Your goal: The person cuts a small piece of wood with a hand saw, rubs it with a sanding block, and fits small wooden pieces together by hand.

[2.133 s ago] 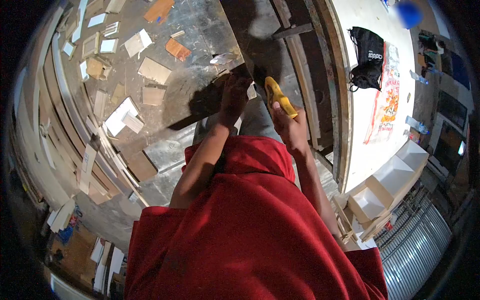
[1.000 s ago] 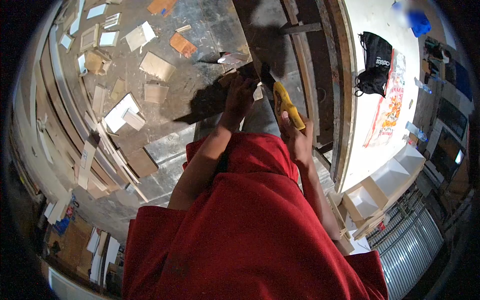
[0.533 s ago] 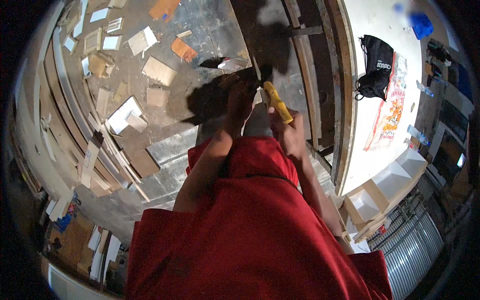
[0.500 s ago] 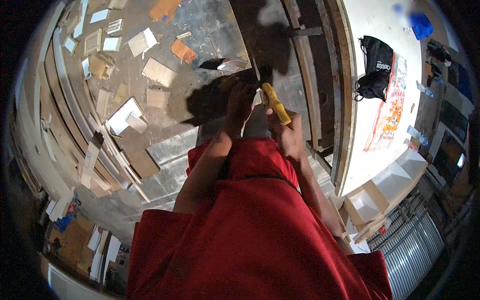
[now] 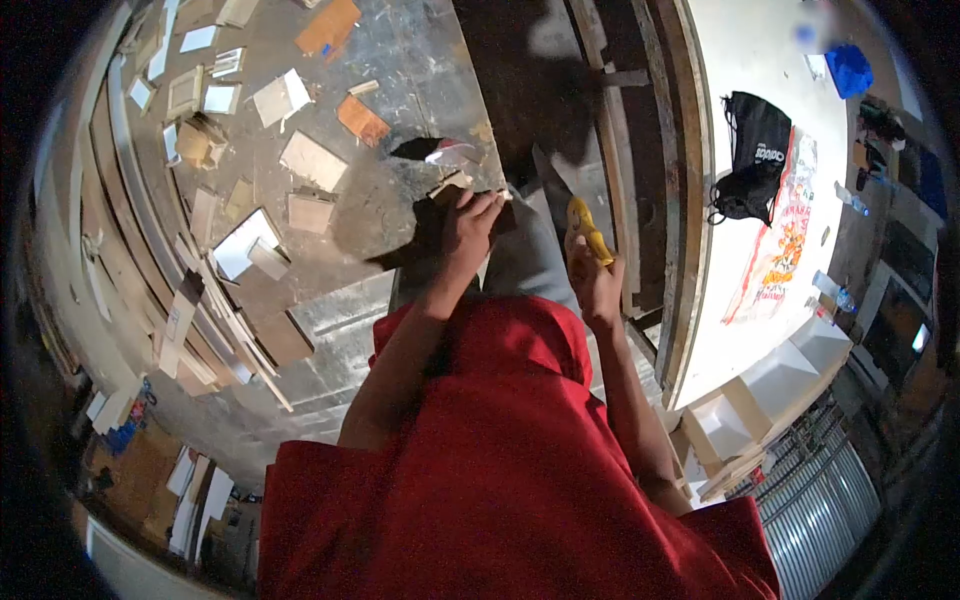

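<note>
My right hand (image 5: 597,277) is closed round the yellow handle (image 5: 587,232) of a saw. Its dark grey blade (image 5: 551,183) points up and to the left, apart from my left hand. My left hand (image 5: 471,236) rests with bent fingers on a dark piece of board (image 5: 432,219) above my legs. A small pale wood end (image 5: 505,195) shows at my fingertips. Just beyond the hand lies a short light wood piece (image 5: 449,184).
Wood offcuts (image 5: 313,160) and an orange piece (image 5: 362,120) lie scattered on the floor at left, beside long strips (image 5: 180,320). At right, a white tabletop (image 5: 708,340) bears a black bag (image 5: 755,158) and a printed sack (image 5: 770,250). Open boxes (image 5: 722,425) stand below it.
The saw has moved right and away from my left hand, and its blade now shows. My left hand is now lit, its fingers more visible. The view has shifted slightly.
</note>
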Demonstrator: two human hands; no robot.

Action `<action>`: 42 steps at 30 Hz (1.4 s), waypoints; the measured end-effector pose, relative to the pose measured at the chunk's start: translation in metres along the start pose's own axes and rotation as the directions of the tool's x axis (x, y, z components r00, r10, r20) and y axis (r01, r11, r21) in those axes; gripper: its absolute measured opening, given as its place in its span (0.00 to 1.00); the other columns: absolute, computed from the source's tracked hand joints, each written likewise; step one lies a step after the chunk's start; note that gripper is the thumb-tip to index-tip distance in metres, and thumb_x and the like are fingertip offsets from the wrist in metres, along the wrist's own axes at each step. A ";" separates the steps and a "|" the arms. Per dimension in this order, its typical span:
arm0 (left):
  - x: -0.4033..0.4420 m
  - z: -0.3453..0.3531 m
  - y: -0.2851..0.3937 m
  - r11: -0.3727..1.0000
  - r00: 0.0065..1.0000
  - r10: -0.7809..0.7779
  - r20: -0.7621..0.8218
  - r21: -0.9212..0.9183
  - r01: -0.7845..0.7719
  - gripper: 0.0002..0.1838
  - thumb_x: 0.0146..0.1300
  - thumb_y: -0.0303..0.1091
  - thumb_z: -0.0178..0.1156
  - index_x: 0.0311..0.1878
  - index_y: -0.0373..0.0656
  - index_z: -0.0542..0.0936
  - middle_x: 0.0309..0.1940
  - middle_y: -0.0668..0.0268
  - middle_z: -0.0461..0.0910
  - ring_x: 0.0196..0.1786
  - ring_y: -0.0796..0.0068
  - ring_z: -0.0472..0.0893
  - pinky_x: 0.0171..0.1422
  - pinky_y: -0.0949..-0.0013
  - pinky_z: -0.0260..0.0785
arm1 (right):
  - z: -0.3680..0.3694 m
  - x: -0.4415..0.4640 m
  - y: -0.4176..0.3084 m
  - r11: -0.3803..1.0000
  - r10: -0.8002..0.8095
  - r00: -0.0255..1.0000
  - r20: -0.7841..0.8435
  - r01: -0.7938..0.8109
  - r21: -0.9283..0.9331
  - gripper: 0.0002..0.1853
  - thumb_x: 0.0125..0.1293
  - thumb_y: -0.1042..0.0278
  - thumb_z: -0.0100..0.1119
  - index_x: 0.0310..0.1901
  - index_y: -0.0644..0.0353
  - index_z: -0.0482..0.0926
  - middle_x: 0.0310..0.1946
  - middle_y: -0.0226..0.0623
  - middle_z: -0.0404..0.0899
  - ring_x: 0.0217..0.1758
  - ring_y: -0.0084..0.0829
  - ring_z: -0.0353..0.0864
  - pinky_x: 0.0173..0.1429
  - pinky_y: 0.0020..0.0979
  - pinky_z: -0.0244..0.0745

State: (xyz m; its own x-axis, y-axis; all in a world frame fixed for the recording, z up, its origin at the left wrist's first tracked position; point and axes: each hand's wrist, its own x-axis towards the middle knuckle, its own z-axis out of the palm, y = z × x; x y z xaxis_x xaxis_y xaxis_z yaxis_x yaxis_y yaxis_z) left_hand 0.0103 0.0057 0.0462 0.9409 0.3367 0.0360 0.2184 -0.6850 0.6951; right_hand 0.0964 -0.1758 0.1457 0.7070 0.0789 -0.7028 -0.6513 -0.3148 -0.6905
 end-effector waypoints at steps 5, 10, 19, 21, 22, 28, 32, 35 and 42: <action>0.021 -0.045 0.032 0.997 0.994 -0.072 0.081 -0.007 0.073 0.15 0.56 0.21 0.57 0.46 0.42 0.84 0.48 0.62 0.83 0.55 0.58 0.77 0.60 0.58 0.70 | 0.008 -0.039 -0.025 0.994 -0.017 1.000 0.023 0.015 0.107 0.13 0.71 0.59 0.62 0.33 0.58 0.77 0.20 0.18 0.68 0.20 0.13 0.60 0.24 0.21 0.53; 0.009 -0.004 0.010 1.000 0.997 -0.003 -0.079 0.000 0.003 0.19 0.54 0.20 0.57 0.48 0.47 0.84 0.45 0.62 0.84 0.50 0.57 0.80 0.61 0.56 0.70 | 0.024 -0.050 -0.024 0.998 0.017 0.992 0.127 -0.025 0.061 0.13 0.71 0.57 0.62 0.35 0.58 0.78 0.23 0.17 0.68 0.23 0.13 0.61 0.26 0.22 0.53; 0.012 -0.046 0.042 0.940 0.973 -0.109 -0.203 -0.339 0.034 0.22 0.52 0.19 0.58 0.51 0.47 0.83 0.46 0.62 0.84 0.51 0.53 0.81 0.63 0.55 0.69 | 0.037 -0.041 -0.018 0.988 -0.012 0.981 0.194 0.041 -0.148 0.17 0.69 0.54 0.63 0.39 0.64 0.78 0.25 0.19 0.69 0.29 0.17 0.64 0.33 0.25 0.60; 0.013 -0.065 0.056 0.987 0.985 -0.086 -0.151 -0.144 0.065 0.23 0.51 0.19 0.58 0.53 0.47 0.82 0.47 0.62 0.84 0.52 0.53 0.80 0.65 0.54 0.68 | 0.044 -0.036 -0.017 0.990 0.036 0.994 0.103 -0.021 -0.138 0.17 0.69 0.54 0.63 0.38 0.64 0.78 0.24 0.19 0.69 0.28 0.16 0.64 0.31 0.24 0.59; 0.013 -0.057 0.047 0.997 0.987 -0.071 -0.142 -0.027 0.068 0.24 0.51 0.20 0.57 0.53 0.47 0.82 0.47 0.62 0.84 0.53 0.52 0.79 0.65 0.54 0.68 | 0.051 -0.033 -0.020 0.990 0.076 0.997 0.013 -0.074 -0.121 0.17 0.69 0.55 0.63 0.36 0.63 0.78 0.24 0.19 0.69 0.27 0.16 0.64 0.30 0.24 0.58; 0.004 0.012 -0.009 1.000 0.999 -0.015 -0.037 -0.025 0.014 0.23 0.52 0.23 0.57 0.54 0.46 0.82 0.49 0.59 0.83 0.56 0.51 0.77 0.69 0.52 0.66 | 0.038 -0.052 -0.040 0.998 0.005 0.994 0.105 -0.011 0.054 0.17 0.70 0.55 0.63 0.29 0.58 0.74 0.19 0.17 0.65 0.21 0.12 0.58 0.24 0.24 0.48; 0.008 -0.009 0.001 0.999 0.999 0.000 0.034 0.052 -0.002 0.23 0.52 0.23 0.58 0.54 0.45 0.82 0.50 0.59 0.83 0.56 0.51 0.77 0.69 0.52 0.66 | 0.042 -0.051 -0.038 0.999 -0.012 0.995 0.101 0.008 0.044 0.17 0.70 0.55 0.63 0.29 0.58 0.75 0.19 0.18 0.65 0.20 0.13 0.58 0.24 0.24 0.49; -0.001 0.012 -0.010 0.997 0.996 0.076 -0.036 0.008 -0.076 0.23 0.51 0.22 0.58 0.54 0.44 0.82 0.49 0.58 0.82 0.55 0.51 0.77 0.67 0.52 0.66 | 0.045 -0.048 -0.042 1.000 -0.007 0.994 0.111 0.004 0.022 0.16 0.70 0.56 0.62 0.29 0.57 0.75 0.18 0.18 0.66 0.18 0.13 0.58 0.22 0.23 0.50; 0.002 0.020 -0.003 0.997 0.991 -0.003 -0.136 -0.072 -0.007 0.20 0.51 0.19 0.58 0.50 0.42 0.80 0.41 0.56 0.81 0.48 0.50 0.77 0.57 0.53 0.69 | 0.056 -0.039 -0.045 0.993 -0.021 0.988 0.151 0.037 -0.108 0.17 0.71 0.55 0.61 0.28 0.55 0.74 0.17 0.19 0.66 0.16 0.14 0.58 0.20 0.22 0.50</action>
State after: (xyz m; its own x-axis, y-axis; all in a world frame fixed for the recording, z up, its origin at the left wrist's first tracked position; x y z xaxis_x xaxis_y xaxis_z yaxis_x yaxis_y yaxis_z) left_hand 0.0162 -0.0042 0.0300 0.8963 0.4235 0.1312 0.1929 -0.6390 0.7446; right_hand 0.0826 -0.1120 0.1943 0.6707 0.2272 -0.7061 -0.5906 -0.4124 -0.6936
